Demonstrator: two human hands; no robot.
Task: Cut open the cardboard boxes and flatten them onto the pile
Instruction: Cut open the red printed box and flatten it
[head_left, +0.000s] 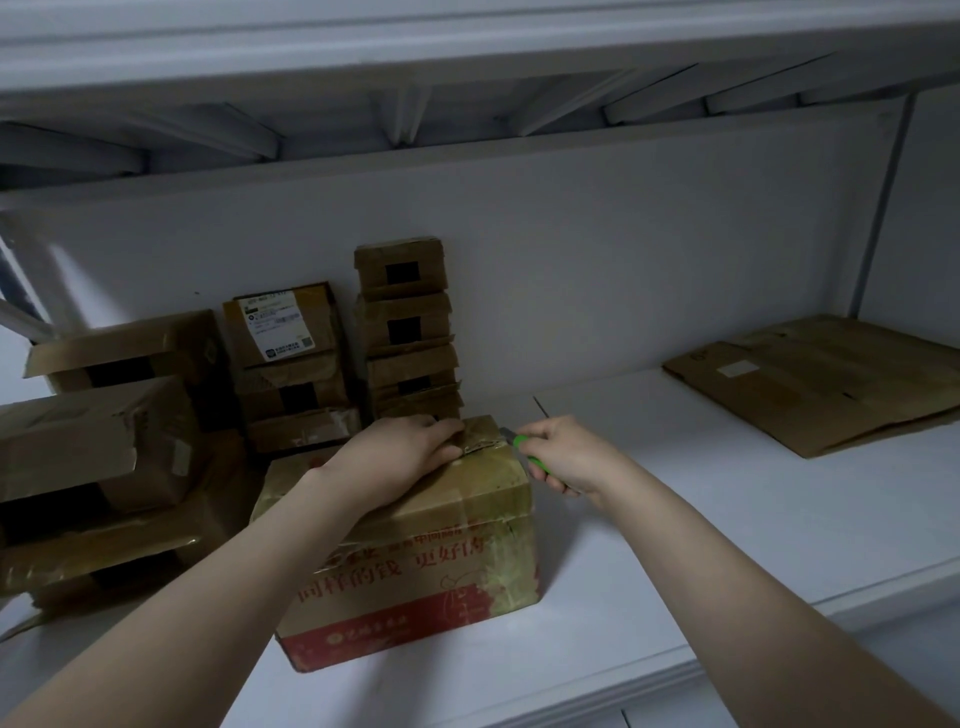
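The printed box (415, 545) is sitting at frame centre on the white tabletop (701, 519). The left hand (400, 457) is pressing flat on its lid, fingers together; the right hand (566, 457) is gripping the green knife (521, 443) at the far top edge. Am advising: shallow blade, cutting along the tape & away from left fingers.

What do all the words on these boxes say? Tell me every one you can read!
"同样的钱 更好": big red print on the front of the near box; another character follows, blurred.
Smaller red line above it: blurred, unreadable.
Yellow print on its red bottom band: too blurred.
White shipping label on the box behind: too small.
Green knife: no words.
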